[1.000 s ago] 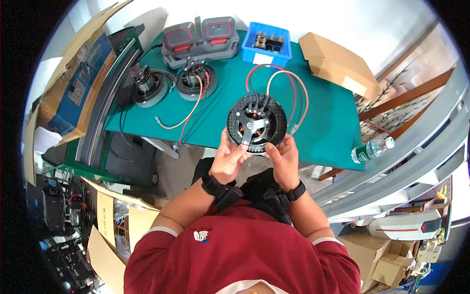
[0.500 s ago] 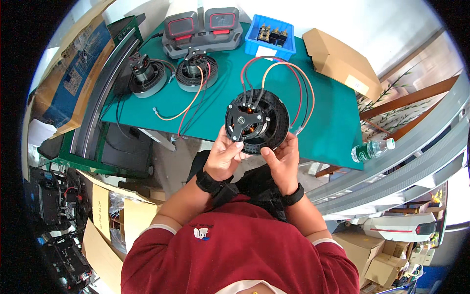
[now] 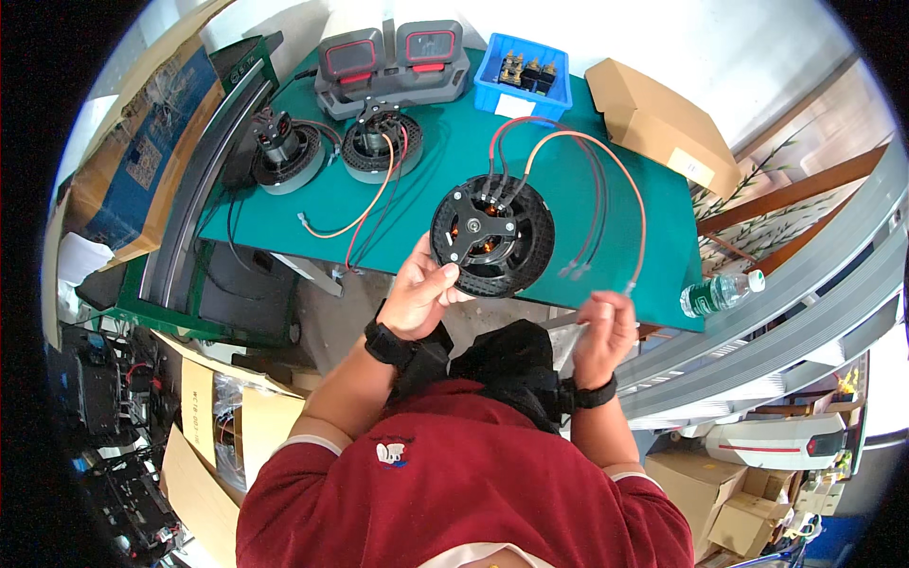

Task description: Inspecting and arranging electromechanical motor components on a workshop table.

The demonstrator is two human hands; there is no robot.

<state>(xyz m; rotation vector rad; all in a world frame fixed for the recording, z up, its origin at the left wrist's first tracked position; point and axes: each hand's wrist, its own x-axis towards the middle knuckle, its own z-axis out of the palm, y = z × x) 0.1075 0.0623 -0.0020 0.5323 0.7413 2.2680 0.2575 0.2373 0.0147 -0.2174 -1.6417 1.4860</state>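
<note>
My left hand (image 3: 424,295) grips the lower left rim of a round black motor (image 3: 492,237). The motor is tilted, so its three-armed bracket and copper windings face up. Red, black and orange wires loop out of its top. My right hand (image 3: 604,333), slightly blurred, has its fingers closed at the end of the orange wire (image 3: 642,213), below and right of the motor. Hanging apart from that one, the dark and red wires (image 3: 597,204) have blurred ends. Two similar motors, the left one (image 3: 287,156) and the right one (image 3: 382,147), rest on the green table (image 3: 436,204).
A grey twin-bay charger-like unit (image 3: 390,80) and a blue bin (image 3: 523,99) of small metal-topped parts stand at the back. A brown cardboard piece (image 3: 658,118) lies far right. Near the right edge is a plastic bottle (image 3: 721,293), beside grey metal rails (image 3: 805,312).
My right hand has left the motor's rim and moved right and down, drawing the orange wire away from the others. My left hand keeps its hold on the motor.
</note>
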